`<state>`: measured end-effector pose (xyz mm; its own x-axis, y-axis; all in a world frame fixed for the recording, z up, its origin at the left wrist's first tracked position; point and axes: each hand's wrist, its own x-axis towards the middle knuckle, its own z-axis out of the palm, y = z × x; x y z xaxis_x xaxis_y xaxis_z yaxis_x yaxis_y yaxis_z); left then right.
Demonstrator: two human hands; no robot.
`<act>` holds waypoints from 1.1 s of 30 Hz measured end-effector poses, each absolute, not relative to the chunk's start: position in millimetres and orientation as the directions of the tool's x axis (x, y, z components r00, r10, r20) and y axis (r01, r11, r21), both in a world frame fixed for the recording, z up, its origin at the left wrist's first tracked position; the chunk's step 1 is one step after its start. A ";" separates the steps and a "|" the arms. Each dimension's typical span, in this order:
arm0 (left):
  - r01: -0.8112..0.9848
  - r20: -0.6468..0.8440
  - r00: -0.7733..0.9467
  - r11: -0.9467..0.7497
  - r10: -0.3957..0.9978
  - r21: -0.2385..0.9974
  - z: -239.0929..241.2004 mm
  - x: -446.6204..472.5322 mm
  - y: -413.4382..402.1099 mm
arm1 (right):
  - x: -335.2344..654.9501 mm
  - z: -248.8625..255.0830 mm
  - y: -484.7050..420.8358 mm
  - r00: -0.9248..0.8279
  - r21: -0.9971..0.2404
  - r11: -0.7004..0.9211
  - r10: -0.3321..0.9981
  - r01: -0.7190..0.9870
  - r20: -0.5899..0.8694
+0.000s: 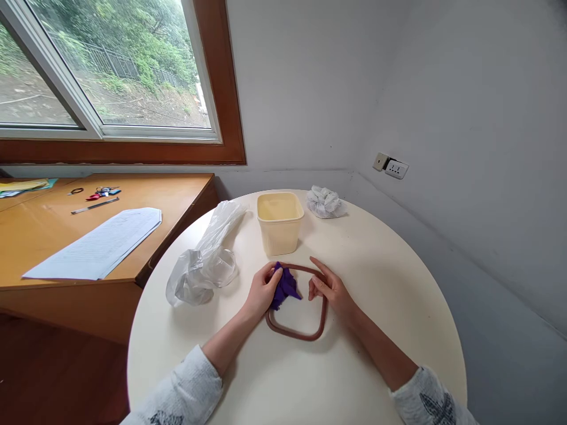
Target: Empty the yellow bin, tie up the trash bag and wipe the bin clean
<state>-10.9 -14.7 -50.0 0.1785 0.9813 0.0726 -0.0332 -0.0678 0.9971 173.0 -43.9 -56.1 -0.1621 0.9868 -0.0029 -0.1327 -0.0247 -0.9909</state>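
Observation:
A brown square ring (296, 334) with rounded corners lies flat on the round cream table (381, 283). My left hand (262, 289) is closed on a crumpled purple bag (286, 287) at the ring's left side. My right hand (328, 286) rests on the ring's right edge, fingers stretched toward the purple bag. Just beyond the ring stands a cream square bin (280, 221), upright and open at the top.
A clear plastic bag (204, 262) lies left of the bin, a crumpled white bag (325, 202) at the table's far edge. A wooden desk (53, 236) with papers (98, 244), a pen and keys stands at left. A wall socket (396, 169) is at right.

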 end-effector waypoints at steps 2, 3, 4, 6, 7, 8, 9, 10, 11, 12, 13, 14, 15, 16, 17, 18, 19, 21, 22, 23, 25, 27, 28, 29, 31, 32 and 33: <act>-0.089 0.049 0.089 -0.041 0.995 0.995 -53.3 -12.2 -13.0 | 173.5 -56.3 -42.2 -0.114 -0.983 -0.030 0.993 -0.182 -0.009; -0.115 0.038 0.057 -0.031 0.998 0.993 -54.8 -12.9 -12.3 | 173.7 -56.4 -41.6 -0.097 -0.979 -0.031 0.995 -0.200 -0.012; -0.140 0.029 0.036 -0.024 0.999 0.990 -56.1 -13.5 -11.7 | 173.8 -56.7 -41.2 -0.082 -0.977 -0.029 0.997 -0.211 -0.012; -0.185 0.023 0.013 -0.020 1.000 0.983 -57.6 -14.2 -10.8 | 173.5 -57.4 -40.9 -0.067 -0.976 -0.022 0.998 -0.219 -0.008; -0.202 0.021 0.013 -0.018 1.000 0.979 -57.8 -14.4 -10.6 | 173.3 -57.8 -40.9 -0.069 -0.976 -0.019 0.998 -0.219 -0.004; -0.213 0.019 0.017 -0.015 1.000 0.977 -57.8 -14.4 -10.4 | 173.1 -58.1 -41.0 -0.072 -0.976 -0.017 0.997 -0.218 -0.001; -0.221 0.017 0.024 -0.011 1.000 0.975 -57.6 -14.3 -10.4 | 173.1 -58.5 -41.1 -0.078 -0.976 -0.015 0.997 -0.218 0.002; -0.223 0.015 0.030 -0.008 0.999 0.975 -57.2 -14.1 -10.4 | 173.2 -58.7 -41.1 -0.082 -0.976 -0.013 0.997 -0.216 0.005; -0.222 0.013 0.036 -0.005 0.999 0.975 -56.8 -13.9 -10.4 | 173.6 -58.7 -41.1 -0.084 -0.977 -0.014 0.996 -0.212 0.003; -0.220 0.013 0.042 -0.004 0.999 0.976 -56.2 -13.7 -10.6 | 174.2 -58.6 -40.9 -0.079 -0.979 -0.018 0.997 -0.205 -0.002; -0.217 0.015 0.047 -0.005 0.999 0.976 -55.7 -13.4 -10.8 | 174.9 -58.3 -40.7 -0.068 -0.981 -0.023 0.998 -0.195 -0.009; -0.212 0.019 0.051 -0.007 0.999 0.977 -55.2 -13.1 -11.1 | 175.7 -58.0 -40.5 -0.056 -0.982 -0.028 0.998 -0.184 -0.018; -0.204 0.023 0.052 -0.012 0.998 0.979 -54.8 -12.9 -11.4 | 176.6 -57.8 -40.2 -0.044 -0.984 -0.032 0.999 -0.175 -0.025; -0.194 0.027 0.053 -0.016 0.998 0.981 -54.5 -12.6 -11.6 | 177.5 -57.6 -39.8 -0.036 -0.985 -0.033 0.999 -0.168 -0.027; -0.185 0.031 0.055 -0.020 0.998 0.983 -54.3 -12.5 -11.8 | 178.4 -57.7 -39.5 -0.034 -0.986 -0.031 0.999 -0.162 -0.025; -0.176 0.032 0.056 -0.022 0.998 0.984 -54.2 -12.4 -12.0 | 179.1 -58.1 -39.1 -0.036 -0.987 -0.026 0.999 -0.158 -0.020; -0.168 0.032 0.060 -0.022 0.998 0.986 -54.3 -12.5 -12.0 | 179.8 -58.6 -38.6 -0.041 -0.988 -0.021 0.999 -0.155 -0.015; -0.156 0.031 0.079 -0.018 0.996 0.988 -54.5 -12.9 -12.0 | 180.7 -60.3 -37.8 -0.047 -0.988 -0.014 0.999 -0.156 -0.007; -0.153 0.032 0.090 -0.018 0.995 0.988 -54.6 -13.1 -11.9 | 181.1 -61.3 -37.3 -0.046 -0.987 -0.014 0.999 -0.160 -0.006; -0.152 0.034 0.100 -0.018 0.994 0.988 -54.7 -13.3 -11.9 | 181.4 -62.3 -36.9 -0.045 -0.986 -0.013 0.999 -0.166 -0.006; -0.158 0.044 0.121 -0.025 0.992 0.987 -54.3 -13.5 -11.9 | 182.0 -63.9 -36.1 -0.042 -0.985 -0.008 0.999 -0.175 0.000; -0.158 0.062 0.128 -0.041 0.990 0.987 -53.6 -13.4 -12.1 | 182.7 -64.9 -35.6 -0.045 -0.984 0.003 0.999 -0.176 0.011; -0.154 0.072 0.128 -0.051 0.989 0.987 -53.1 -13.4 -12.3 | 183.0 -65.2 -35.5 -0.045 -0.984 0.008 0.999 -0.175 0.016; -0.147 0.080 0.127 -0.061 0.989 0.987 -52.7 -13.4 -12.5 | 183.3 -65.5 -35.4 -0.046 -0.985 0.010 0.999 -0.174 0.018; -0.131 0.080 0.129 -0.063 0.988 0.989 -52.0 -13.5 -13.1 | 183.8 -65.7 -35.5 -0.044 -0.985 0.008 0.999 -0.171 0.016; -0.127 0.074 0.133 -0.057 0.988 0.990 -51.8 -13.7 -13.5 | 183.9 -65.8 -35.5 -0.039 -0.986 0.007 0.999 -0.168 0.013; -0.125 0.065 0.139 -0.048 0.988 0.991 -51.8 -13.8 -13.8 | 183.9 -65.8 -35.5 -0.037 -0.986 0.005 0.999 -0.164 0.011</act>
<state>-13.8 -13.8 -51.8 0.1387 0.9882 0.0654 -0.1251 -0.0481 0.9910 183.9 -35.5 -65.8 -0.0370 0.9993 0.0113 -0.1645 0.0050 -0.9864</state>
